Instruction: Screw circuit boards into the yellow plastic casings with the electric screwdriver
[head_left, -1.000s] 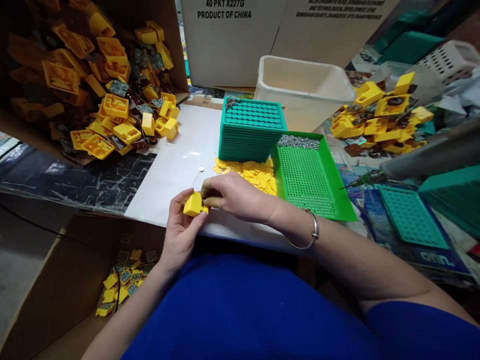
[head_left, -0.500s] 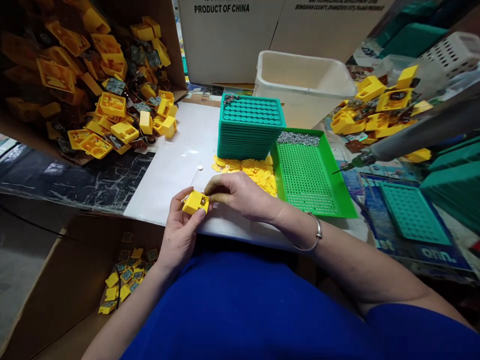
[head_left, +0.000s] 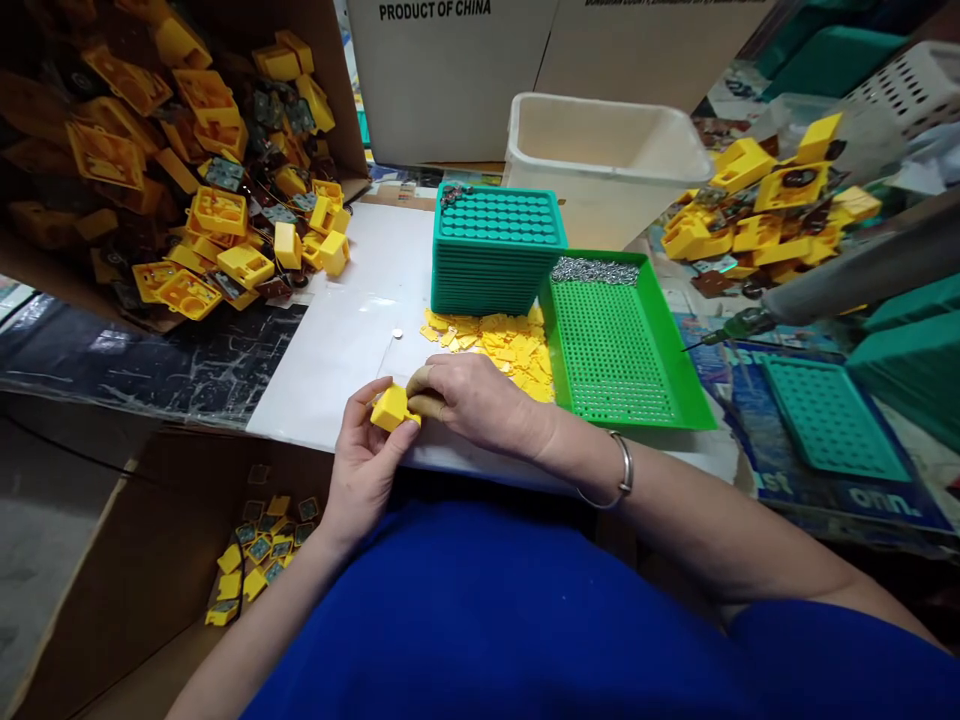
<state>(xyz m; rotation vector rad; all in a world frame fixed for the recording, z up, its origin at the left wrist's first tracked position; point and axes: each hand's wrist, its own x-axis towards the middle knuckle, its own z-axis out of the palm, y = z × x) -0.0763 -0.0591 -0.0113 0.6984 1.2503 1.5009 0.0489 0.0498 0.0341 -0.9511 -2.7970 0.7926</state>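
My left hand grips a small yellow plastic casing near the table's front edge, thumb along its lower right side. The thumb and fingers of my right hand are pinched together against the casing's right side. Whatever they hold, if anything, is hidden behind the fingers. Just beyond my hands lies a heap of flat yellow plastic pieces. A small pale round piece rests on the white table sheet, left of that heap.
A stack of teal trays stands behind the heap. Right of it, a green perforated tray holds small metal parts. A power screwdriver points in from the right. Cardboard boxes of yellow casings stand left and below left.
The casing has turned in my left hand, so the metal part seen in its opening is now covered. My right fingers have moved slightly left, closer against it.
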